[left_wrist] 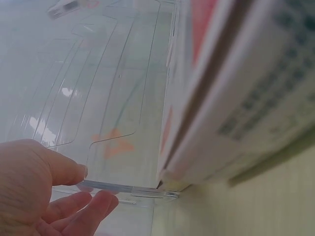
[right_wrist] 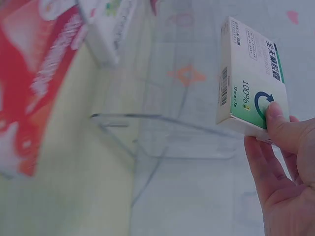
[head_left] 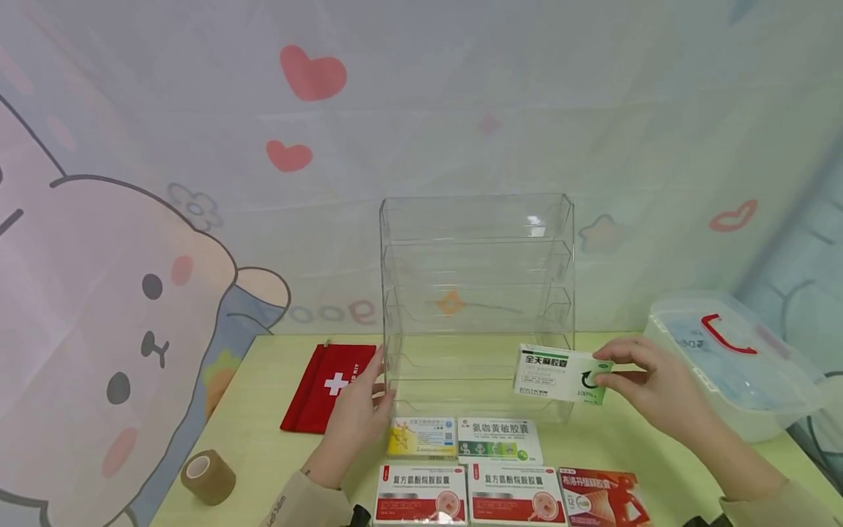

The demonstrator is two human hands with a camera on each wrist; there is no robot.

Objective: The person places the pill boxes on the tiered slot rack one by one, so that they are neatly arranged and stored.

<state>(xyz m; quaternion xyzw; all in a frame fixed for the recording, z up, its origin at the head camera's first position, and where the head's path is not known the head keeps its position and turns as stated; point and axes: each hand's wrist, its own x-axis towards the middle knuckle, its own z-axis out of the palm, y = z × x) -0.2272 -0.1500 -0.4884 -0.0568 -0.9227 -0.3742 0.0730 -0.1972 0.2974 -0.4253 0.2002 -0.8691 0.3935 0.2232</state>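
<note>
A clear tiered rack [head_left: 477, 293] stands upright at the middle of the table. At its lower left side, my left hand [head_left: 358, 410] pinches the edge of the side wall; in the left wrist view the thumb [left_wrist: 69, 169] lies over that edge with fingers beneath. My right hand [head_left: 652, 380] pinches a white and green medicine box [head_left: 560, 373] by its right end, between thumb and fingers. The box is held up before the rack's lower right part, printed face toward me. In the right wrist view the same medicine box [right_wrist: 253, 73] is clear of the rack.
Before the rack lie a yellow and white box [head_left: 421, 438], a white and green box [head_left: 500, 440], two red and white boxes [head_left: 421, 494] and a red box [head_left: 602, 498]. A red first-aid pouch [head_left: 323, 417] and tape roll [head_left: 209, 476] lie left; a lidded plastic bin [head_left: 731, 359] stands right.
</note>
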